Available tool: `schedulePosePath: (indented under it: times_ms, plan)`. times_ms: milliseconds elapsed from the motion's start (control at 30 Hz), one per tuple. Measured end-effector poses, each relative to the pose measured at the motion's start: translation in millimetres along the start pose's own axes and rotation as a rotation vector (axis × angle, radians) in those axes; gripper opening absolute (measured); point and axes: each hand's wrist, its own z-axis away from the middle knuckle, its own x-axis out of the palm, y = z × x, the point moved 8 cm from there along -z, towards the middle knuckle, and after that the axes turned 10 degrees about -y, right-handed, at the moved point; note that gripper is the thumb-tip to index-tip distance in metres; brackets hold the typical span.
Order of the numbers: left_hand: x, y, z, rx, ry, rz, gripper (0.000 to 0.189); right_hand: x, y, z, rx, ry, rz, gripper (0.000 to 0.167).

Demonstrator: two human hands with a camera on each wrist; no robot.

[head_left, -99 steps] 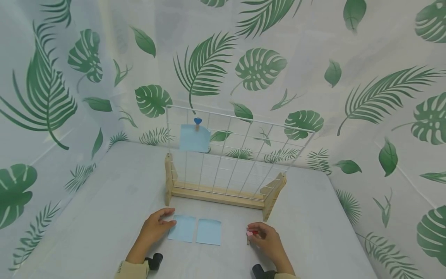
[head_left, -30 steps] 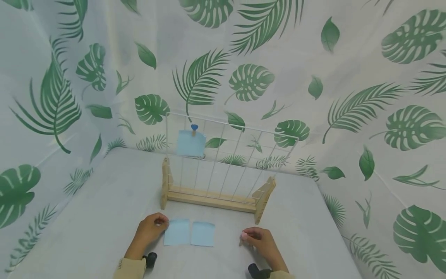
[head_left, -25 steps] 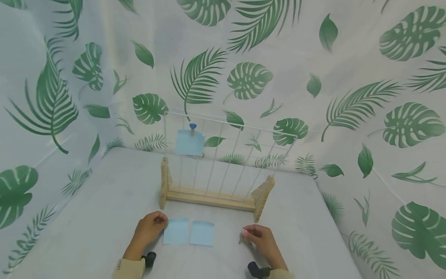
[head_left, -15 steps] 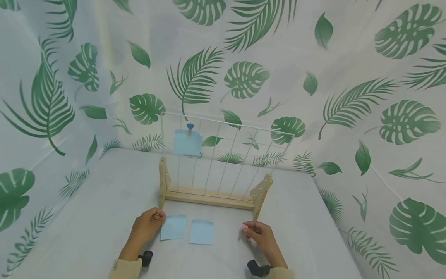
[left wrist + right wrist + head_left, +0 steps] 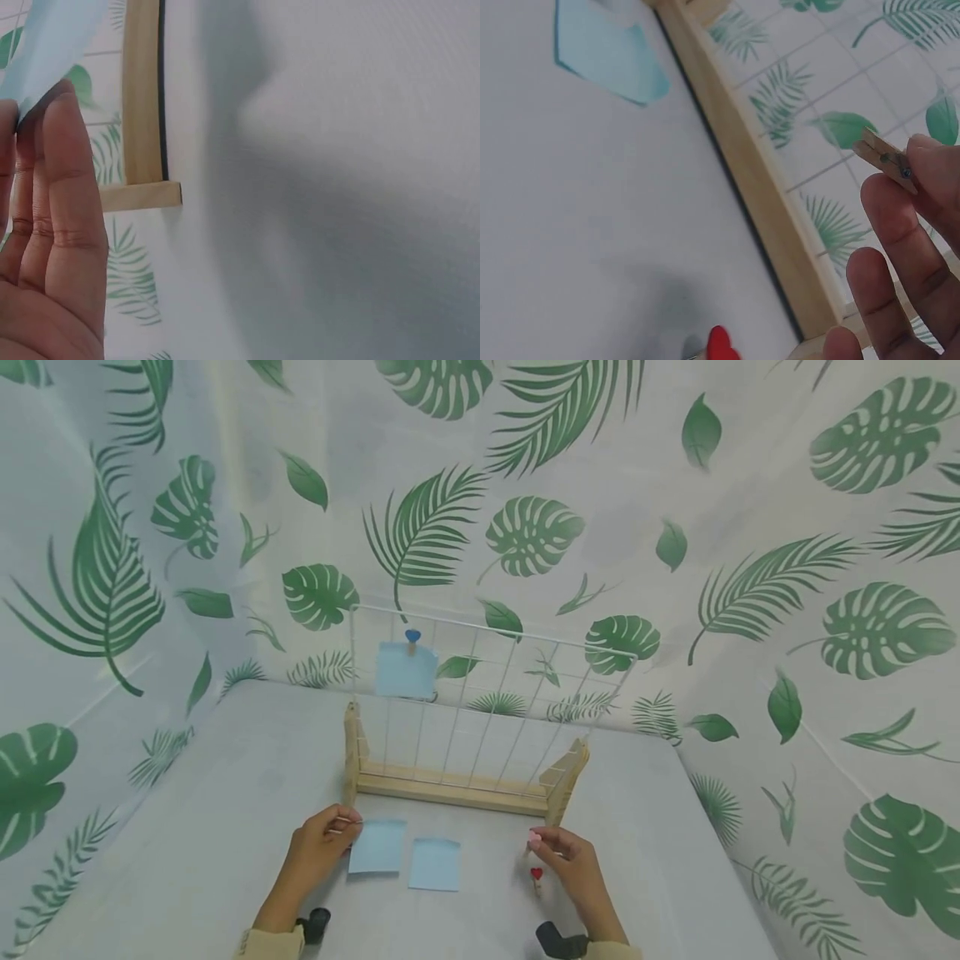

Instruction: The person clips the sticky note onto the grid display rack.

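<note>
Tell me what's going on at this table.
A person's left hand pinches one edge of a square light-blue paper note, while the right hand holds a wooden clothespin with a pink heart. A wooden clothespin with a red heart appears to rest on the white table by that hand. A second light-blue note lies between the hands. Behind, a third light-blue note hangs on a white wire grid in a wooden stand, clipped by a wooden clothespin with a blue heart.
</note>
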Motion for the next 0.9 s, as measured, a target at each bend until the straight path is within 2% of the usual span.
schedulePosePath:
  times_ms: [200, 333, 533, 900]
  plan:
    - [-0.7, 4.9, 1.6, 0.02, -0.003, 0.044, 0.009, -1, -13, 2.4, -0.025, 0.003, -0.028, 0.021]
    - [-2.4, 11.4, 3.6, 0.042, -0.001, 0.045, 0.01, -1, -18, 4.1, -0.014, -0.008, -0.02, 0.02]
    - [-3.4, 15.3, 4.6, 0.037, 0.001, 0.046, 0.012, -1, -24, 5.8, -0.005, -0.019, -0.02, 0.024]
    - [-3.7, 24.3, 5.6, 0.037, 0.01, 0.047, 0.01, -3, -36, 7.2, -0.039, -0.018, 0.026, 0.027]
